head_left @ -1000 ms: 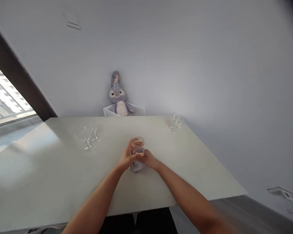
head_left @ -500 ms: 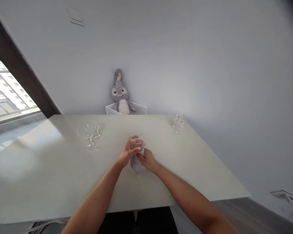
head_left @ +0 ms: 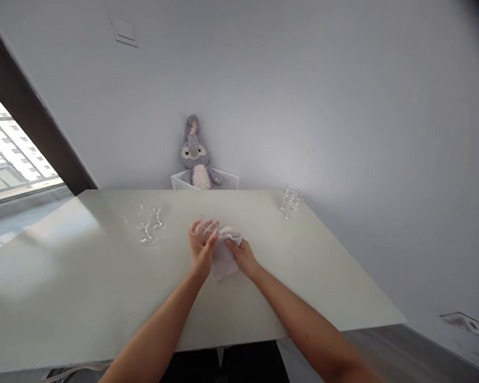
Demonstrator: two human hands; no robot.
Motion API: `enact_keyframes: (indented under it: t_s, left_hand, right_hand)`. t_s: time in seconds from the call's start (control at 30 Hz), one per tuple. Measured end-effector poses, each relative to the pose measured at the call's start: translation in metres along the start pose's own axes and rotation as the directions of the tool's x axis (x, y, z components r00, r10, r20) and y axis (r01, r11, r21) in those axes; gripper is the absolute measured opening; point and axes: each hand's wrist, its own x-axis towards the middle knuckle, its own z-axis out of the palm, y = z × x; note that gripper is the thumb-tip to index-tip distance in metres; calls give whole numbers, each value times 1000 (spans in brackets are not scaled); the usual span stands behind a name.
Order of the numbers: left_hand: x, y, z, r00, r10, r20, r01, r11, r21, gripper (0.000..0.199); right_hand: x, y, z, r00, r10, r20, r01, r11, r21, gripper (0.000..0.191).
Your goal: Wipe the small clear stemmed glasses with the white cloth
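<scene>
A clear stemmed glass [head_left: 206, 229] lies tilted in my left hand [head_left: 200, 250], whose fingers curl around it. Its far part is hidden by the cloth. My right hand [head_left: 242, 257] grips a pale cloth [head_left: 225, 255], with the thumb pressed on top. The cloth is bunched against the right side of the glass and hangs down toward the table. Both hands are just above the middle of the white table [head_left: 207, 314].
Several clear stemmed glasses [head_left: 148, 234] stand on the table's left side. More clear glasses [head_left: 289, 201] are grouped at the back right corner. Behind the far edge, a grey plush toy [head_left: 200, 159] sits in a white perforated basket [head_left: 228, 181] against the wall.
My left hand has turned and shifted left with the glass, which was upright before and now tilts. The cloth in my right hand shows more, bunched at the side of the glass.
</scene>
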Motion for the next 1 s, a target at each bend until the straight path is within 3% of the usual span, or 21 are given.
enact_keyframes:
  t_s: [0.07,0.13,0.27,0.33,0.47,0.57,0.67,0.77,0.83,0.9,1.0]
  left_hand:
    - [-6,-3,6,997,-22,71,23,1000,-11,55]
    - [-10,-5,8,993,-35,115,36,999,-4,58]
    - [-11,-10,6,975,-135,177,119,988,96,62]
    - [-11,-13,4,962,-200,183,158,963,220,54]
    - [-9,-13,4,956,-234,178,142,897,418,21]
    - [-4,-7,3,955,-234,183,119,865,487,15]
    - [5,-2,-5,971,-189,145,74,817,572,15]
    - [17,-5,-20,993,-98,70,17,692,722,16]
    - [22,-9,-30,997,-24,76,-51,537,842,13]
    - [24,-13,-36,988,14,152,-147,372,916,10]
    - [22,-14,-36,959,-13,283,-274,212,938,13]
  right_hand:
    - [1,6,7,996,73,60,-85,970,227,33]
    - [1,9,10,990,132,42,-138,937,321,33]
    - [1,6,8,977,213,5,-203,923,327,30]
    - [0,3,8,975,221,26,-218,922,320,30]
    - [-1,3,7,976,200,86,-215,942,257,29]
    - [2,4,3,967,180,178,-208,966,152,30]
    - [5,1,-6,977,107,186,-92,992,-88,25]
    - [7,-7,-18,994,-23,107,65,910,-410,25]
    - [8,-14,-27,988,-157,-6,127,825,-551,27]
    - [9,-21,-37,960,-242,-139,115,797,-594,30]
    - [12,-26,-51,936,-208,-283,49,875,-481,36]
